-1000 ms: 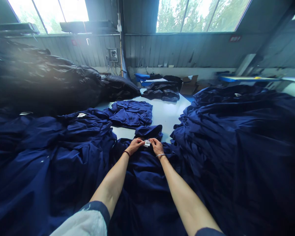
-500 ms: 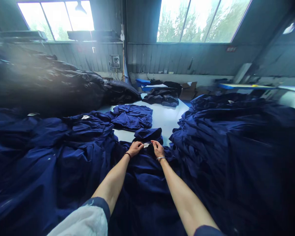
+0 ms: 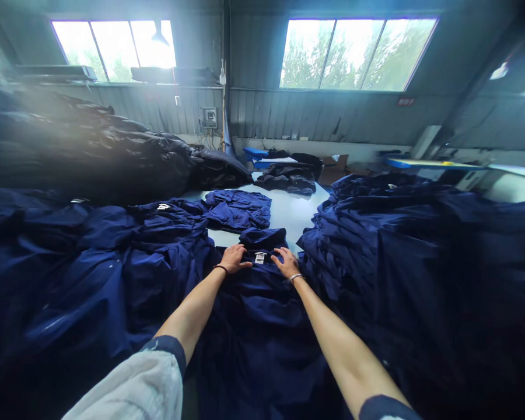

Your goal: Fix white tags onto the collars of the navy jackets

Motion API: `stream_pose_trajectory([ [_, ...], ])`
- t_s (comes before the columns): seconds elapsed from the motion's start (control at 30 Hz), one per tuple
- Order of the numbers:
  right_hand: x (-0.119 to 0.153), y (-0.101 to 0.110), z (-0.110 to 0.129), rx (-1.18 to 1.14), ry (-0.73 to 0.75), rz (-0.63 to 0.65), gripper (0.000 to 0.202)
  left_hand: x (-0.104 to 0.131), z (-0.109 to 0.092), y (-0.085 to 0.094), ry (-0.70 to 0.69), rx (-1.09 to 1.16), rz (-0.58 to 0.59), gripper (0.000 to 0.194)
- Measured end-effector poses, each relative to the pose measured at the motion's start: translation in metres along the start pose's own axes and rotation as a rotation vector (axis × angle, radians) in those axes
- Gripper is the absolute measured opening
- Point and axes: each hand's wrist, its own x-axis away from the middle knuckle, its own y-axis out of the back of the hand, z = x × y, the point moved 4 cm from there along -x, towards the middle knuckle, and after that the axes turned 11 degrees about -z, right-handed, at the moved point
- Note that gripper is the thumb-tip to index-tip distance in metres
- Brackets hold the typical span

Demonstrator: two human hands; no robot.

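A dark blue garment [image 3: 262, 309] lies spread in front of me, its collar part at the far end. A white label [image 3: 259, 257] shows at its neck, between my hands. My left hand [image 3: 235, 259] rests on the cloth left of the label, fingers apart and thumb pointing toward it. On the label's other side, my right hand [image 3: 287, 263] touches the garment with its fingers spread. Neither hand grips anything.
Blue garments [image 3: 153, 251] are heaped at the left, and a tall blue pile [image 3: 376, 245] stands at the right. Beyond lie a folded blue garment [image 3: 238, 209] and dark clothes [image 3: 286, 178] on the white table [image 3: 291, 213]. A black heap [image 3: 135, 157] rises at the back left.
Both hands have let go of the neck edge beside the label and moved apart, fingers opening. The label now lies flatter and shows more fully. The camera view has tilted up slightly.
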Motion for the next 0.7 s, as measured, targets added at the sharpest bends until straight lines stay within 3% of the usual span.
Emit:
stream_pose_trajectory([
  [0.13, 0.023, -0.005, -0.007, 0.280, -0.112, 0.149, 0.050, 0.011, 0.014, -0.006, 0.058, -0.039, 0.083, 0.076],
  [0.27, 0.034, -0.011, -0.011, 0.315, -0.154, 0.235, 0.058, 0.016, 0.025, -0.023, 0.081, -0.019, 0.125, 0.085],
  [0.43, 0.031, -0.012, -0.013, 0.367, -0.127, 0.295, 0.065, 0.010, 0.033, -0.035, 0.129, 0.042, 0.069, 0.091],
  [0.7, 0.030, -0.015, -0.018, 0.497, -0.024, 0.261, 0.081, 0.002, 0.034, -0.035, 0.171, 0.021, -0.015, 0.093],
])
